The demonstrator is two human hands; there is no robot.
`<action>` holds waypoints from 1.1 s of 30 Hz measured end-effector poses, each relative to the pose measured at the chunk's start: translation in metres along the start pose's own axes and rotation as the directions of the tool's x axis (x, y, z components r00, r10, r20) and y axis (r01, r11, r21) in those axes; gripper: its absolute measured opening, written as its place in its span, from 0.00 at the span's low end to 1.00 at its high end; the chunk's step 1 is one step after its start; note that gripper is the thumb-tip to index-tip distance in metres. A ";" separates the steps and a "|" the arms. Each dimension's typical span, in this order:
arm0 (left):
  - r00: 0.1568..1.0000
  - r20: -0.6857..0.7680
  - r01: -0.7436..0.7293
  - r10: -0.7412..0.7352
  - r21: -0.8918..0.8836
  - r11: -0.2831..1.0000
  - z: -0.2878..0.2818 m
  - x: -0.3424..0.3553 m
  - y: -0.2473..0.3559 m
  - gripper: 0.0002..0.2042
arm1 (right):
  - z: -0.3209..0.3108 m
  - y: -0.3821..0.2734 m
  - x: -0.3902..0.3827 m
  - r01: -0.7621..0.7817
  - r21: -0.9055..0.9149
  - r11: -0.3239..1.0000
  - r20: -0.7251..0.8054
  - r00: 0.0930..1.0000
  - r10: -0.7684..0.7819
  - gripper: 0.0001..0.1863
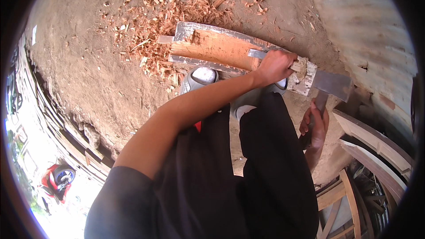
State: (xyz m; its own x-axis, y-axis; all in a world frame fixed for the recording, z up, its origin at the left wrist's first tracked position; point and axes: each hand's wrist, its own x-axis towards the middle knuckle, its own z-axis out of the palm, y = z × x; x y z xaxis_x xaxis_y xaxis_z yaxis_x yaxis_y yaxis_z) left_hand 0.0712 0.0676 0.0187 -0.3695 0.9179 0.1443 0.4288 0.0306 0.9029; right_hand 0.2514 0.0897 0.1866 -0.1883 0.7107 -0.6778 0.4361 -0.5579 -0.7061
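Note:
A long, slightly curved block of wood (217, 44) lies on the ground in front of me. Its middle is hollowed into a reddish trough, and its outer faces are worn grey and white. My left hand (275, 66) is wrapped round a chisel (256, 54), with the flat metal blade pointing left into the trough's right part. Lower on the right, my right hand (316, 126) grips the handle of a hammer (332, 86). The hammer's broad, dark metal head is beside the block's right end. My feet in grey sandals (201, 79) are at the block's near side.
Reddish wood shavings (155, 40) are heaped on the dirt ground around the block's left end. A corrugated metal sheet (367, 31) stands at the right, with wooden boards and frames (349, 208) below it. A red motorcycle (57, 181) is at the lower left.

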 end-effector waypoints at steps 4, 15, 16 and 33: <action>0.996 0.077 0.032 -0.033 0.020 0.999 0.002 0.003 0.002 0.12 | 0.015 0.006 -0.007 0.164 0.239 0.957 -0.115 0.984 -0.140 0.16; 0.995 0.086 0.052 -0.056 0.050 0.997 0.005 0.001 0.005 0.14 | -0.002 0.000 -0.001 0.125 0.110 0.986 -0.102 0.988 -0.114 0.18; 0.995 0.091 0.047 -0.051 0.040 0.998 0.004 0.001 0.006 0.14 | 0.012 0.016 0.003 0.113 0.124 0.986 -0.121 0.988 -0.098 0.18; 0.999 0.050 0.008 -0.011 0.048 0.999 -0.003 -0.013 -0.007 0.12 | -0.002 0.019 0.001 -0.057 -0.071 0.996 0.087 0.994 0.063 0.20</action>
State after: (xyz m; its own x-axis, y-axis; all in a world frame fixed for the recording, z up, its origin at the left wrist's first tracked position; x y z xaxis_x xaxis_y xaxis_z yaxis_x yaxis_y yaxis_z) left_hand 0.0705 0.0544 0.0112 -0.3327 0.9360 0.1146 0.4649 0.0571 0.8835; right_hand 0.2610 0.0805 0.1721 -0.2363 0.6339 -0.7365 0.5075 -0.5658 -0.6498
